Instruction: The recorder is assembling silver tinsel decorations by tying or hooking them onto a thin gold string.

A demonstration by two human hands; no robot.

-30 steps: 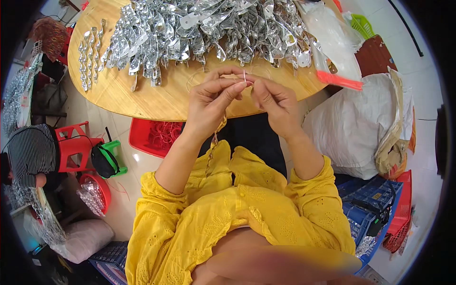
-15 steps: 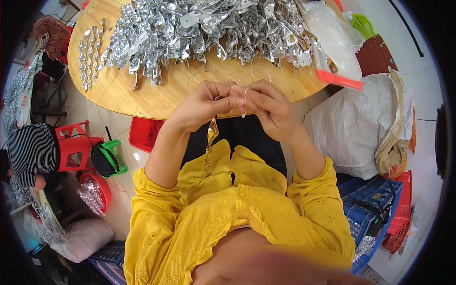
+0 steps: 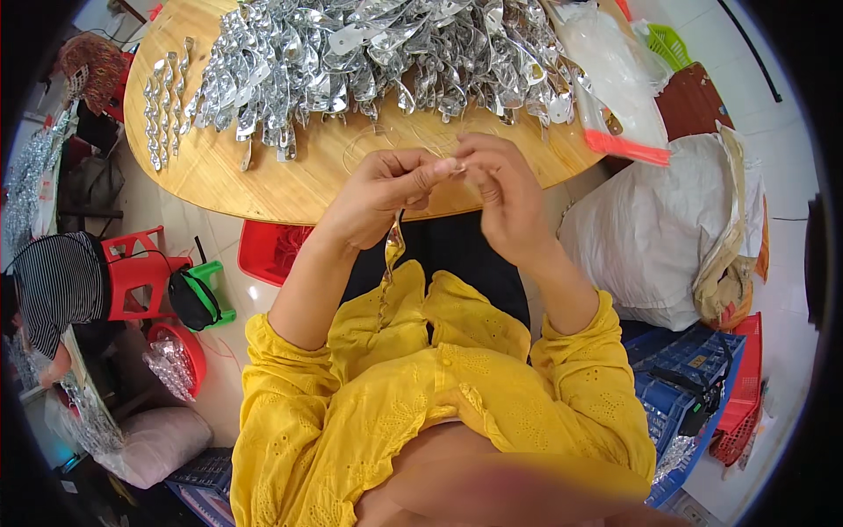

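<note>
Surface [image 3: 290,189]: pale wood, rounded edge
Floor [image 3: 224,378]: light tiles, around surface
Red stool [image 3: 139,277]: left of surface, beside co-worker in striped top [image 3: 61,277]
Green stool [image 3: 218,279]: left of surface, black bag [image 3: 195,299] on it
Marking [image 3: 696,362]: on blue crate [image 3: 672,386], right of surface, body side; too small to read
Left hand [image 3: 378,193]: at near edge of surface, thumb and forefinger pinched; tiny item at tips unclear
Twisted strip [image 3: 393,250]: shiny, gold-toned, hanging from left hand off near edge of surface; upper end hidden
Right hand [image 3: 509,202]: just beside left fingertips, fingers curled; cannot tell if gripping
Pile [image 3: 378,61]: silver twisted strips, hiding far part of surface
Loose strips [image 3: 167,105]: side by side, left end of surface
Thin loops [image 3: 373,133]: on surface, near-edge side of pile
Plastic bag [image 3: 615,79]: clear, red edge, right end of surface
Red tub [image 3: 252,255]: below near edge of surface, red cords [image 3: 288,246] inside
White sack [image 3: 645,237]: bulky, right of surface
</note>
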